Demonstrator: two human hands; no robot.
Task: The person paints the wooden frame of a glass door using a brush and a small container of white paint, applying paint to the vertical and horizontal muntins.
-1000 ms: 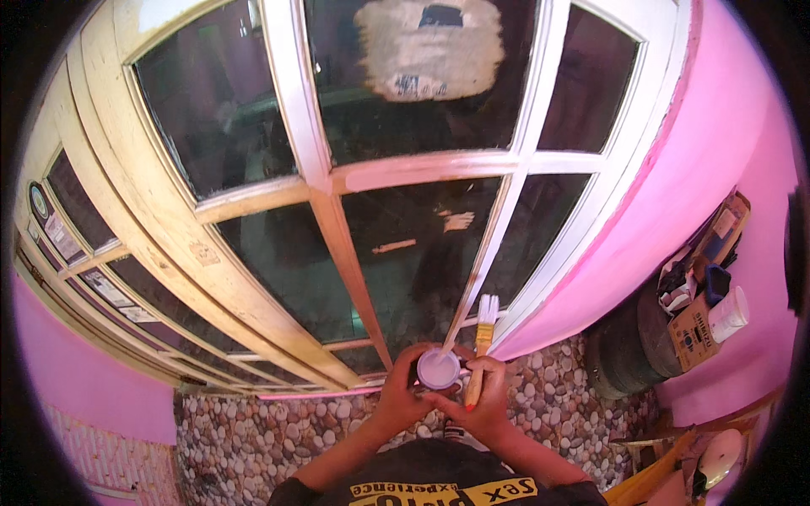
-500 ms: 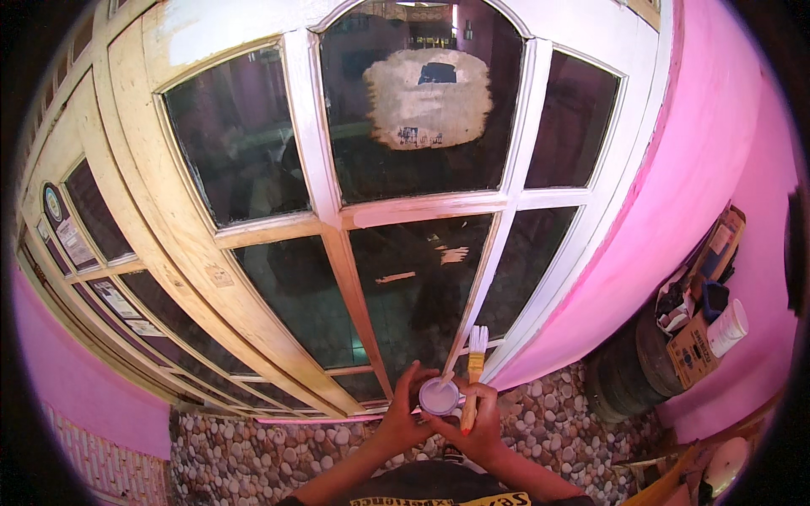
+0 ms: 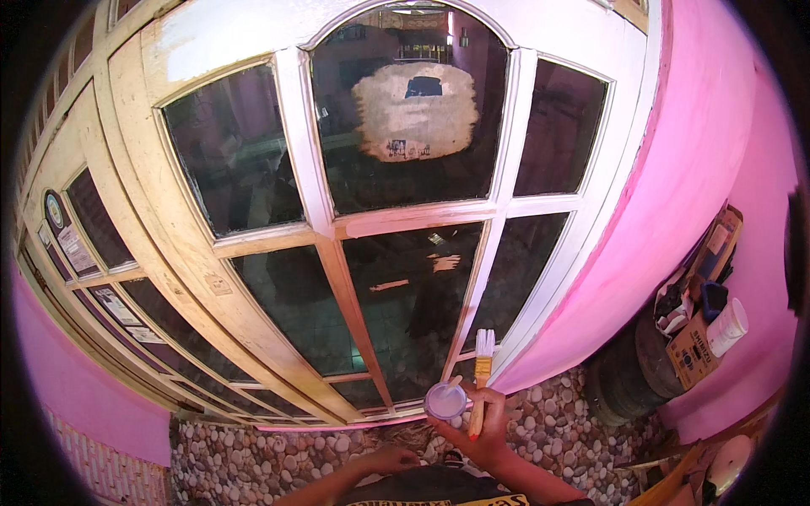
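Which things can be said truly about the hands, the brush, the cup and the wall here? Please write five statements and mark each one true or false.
1. The right hand holds a brush. True.
2. The left hand holds the cup. False: the right hand holds it; the left hand is apart from it.
3. A stick is in the cup. True.
4. The bristles point toward the person. False: they point away from the person.
5. The wall right of the door is pink. True.
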